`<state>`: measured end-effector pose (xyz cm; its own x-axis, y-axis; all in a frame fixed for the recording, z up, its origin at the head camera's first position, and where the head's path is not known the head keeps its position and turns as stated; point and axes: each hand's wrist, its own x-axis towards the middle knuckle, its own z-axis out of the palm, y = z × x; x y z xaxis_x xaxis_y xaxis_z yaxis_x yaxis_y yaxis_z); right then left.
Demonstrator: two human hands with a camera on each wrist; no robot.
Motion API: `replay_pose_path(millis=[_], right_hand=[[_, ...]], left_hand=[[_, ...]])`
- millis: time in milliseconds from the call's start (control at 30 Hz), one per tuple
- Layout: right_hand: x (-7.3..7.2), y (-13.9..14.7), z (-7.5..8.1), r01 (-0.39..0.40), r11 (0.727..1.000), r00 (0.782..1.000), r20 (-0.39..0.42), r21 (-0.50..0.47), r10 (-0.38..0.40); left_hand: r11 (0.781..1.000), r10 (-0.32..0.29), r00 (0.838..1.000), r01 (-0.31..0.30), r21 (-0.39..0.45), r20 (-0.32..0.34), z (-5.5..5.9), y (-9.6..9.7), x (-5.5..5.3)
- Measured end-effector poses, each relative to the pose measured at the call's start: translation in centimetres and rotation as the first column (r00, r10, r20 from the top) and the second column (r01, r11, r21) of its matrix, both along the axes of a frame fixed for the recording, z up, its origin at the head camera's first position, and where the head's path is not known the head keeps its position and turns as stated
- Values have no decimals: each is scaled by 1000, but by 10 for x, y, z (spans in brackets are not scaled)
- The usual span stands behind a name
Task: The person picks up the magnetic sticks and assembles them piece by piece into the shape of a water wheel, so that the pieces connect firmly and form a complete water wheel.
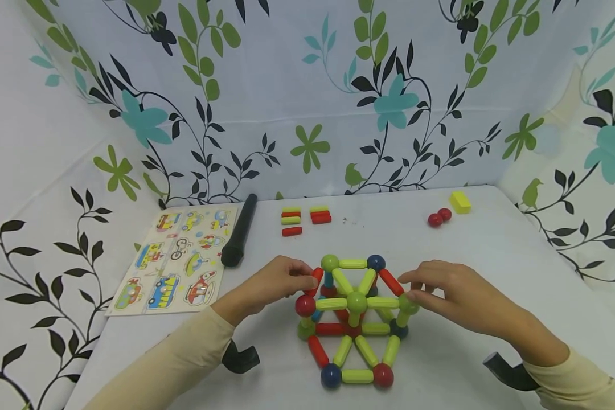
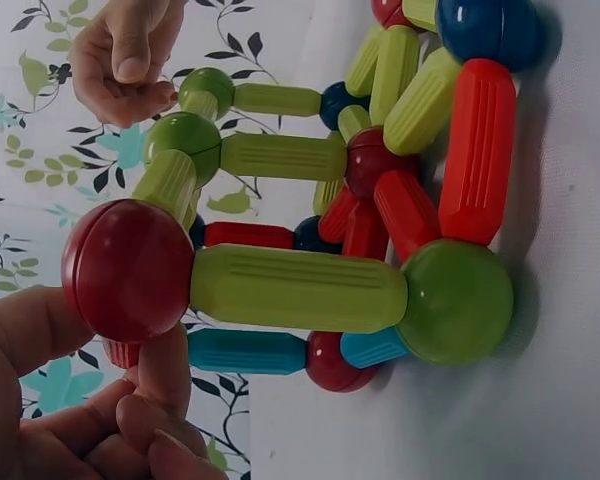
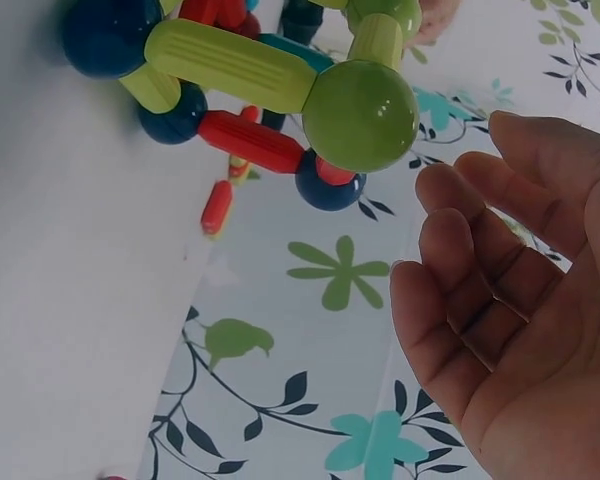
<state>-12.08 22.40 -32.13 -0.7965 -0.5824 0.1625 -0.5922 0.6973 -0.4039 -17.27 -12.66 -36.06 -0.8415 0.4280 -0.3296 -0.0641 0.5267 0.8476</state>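
A structure of magnetic rods and balls stands on the table, with lime rods [image 1: 357, 376], red rods and green, red and blue balls. My left hand [image 1: 286, 280] is at its upper left, fingertips pinching a red magnetic rod [image 1: 316, 280] beside a red ball [image 1: 306, 306]. In the left wrist view the red ball [image 2: 128, 270] hides most of that rod. My right hand [image 1: 458, 293] is at the upper right, fingers loosely bent beside a green ball [image 1: 408, 304]. The right wrist view shows a gap between those fingers and the green ball [image 3: 360, 115].
Several spare red and yellow rods [image 1: 291, 231] lie behind the structure. Two red balls [image 1: 435, 220] and a yellow block [image 1: 460, 202] sit at the back right. A picture puzzle board [image 1: 176, 259] and a black microphone-shaped object [image 1: 240, 230] lie to the left.
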Motion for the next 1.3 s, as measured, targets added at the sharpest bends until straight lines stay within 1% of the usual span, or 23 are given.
replay_pose_path(millis=[200, 433, 667, 800, 900, 1000, 1167, 1300], right_hand=[[0, 1, -1, 1, 1000, 1000, 0, -9, -1], [0, 2, -4, 5, 1000, 1000, 21, -1, -5], [1, 3, -6, -7, 1000, 1000, 25, 1, 7], [1, 3, -7, -13, 1000, 1000, 21, -2, 14], [1, 2, -7, -14, 1000, 1000, 22, -3, 14], [1, 2, -7, -16, 1000, 1000, 27, -3, 16], [0, 1, -7, -22, 1000, 999, 34, -2, 22], [-2, 1, -8, -28, 1000, 999, 27, -7, 28]], left_hand=[[1000, -15, 999, 14, -20, -35, 0, 3, -1], [1000, -17, 1000, 16, -15, -22, -2, 4, -3], [999, -47, 999, 47, -18, -24, -6, 4, -5], [999, -35, 999, 35, -5, -30, -8, 2, -3], [1000, -25, 999, 25, 9, -42, -10, -4, 1], [999, -27, 998, 28, 27, -53, -10, -12, 8], [996, -39, 998, 42, 73, -38, -11, -24, 22], [993, -53, 998, 56, 101, -32, -13, -30, 30]])
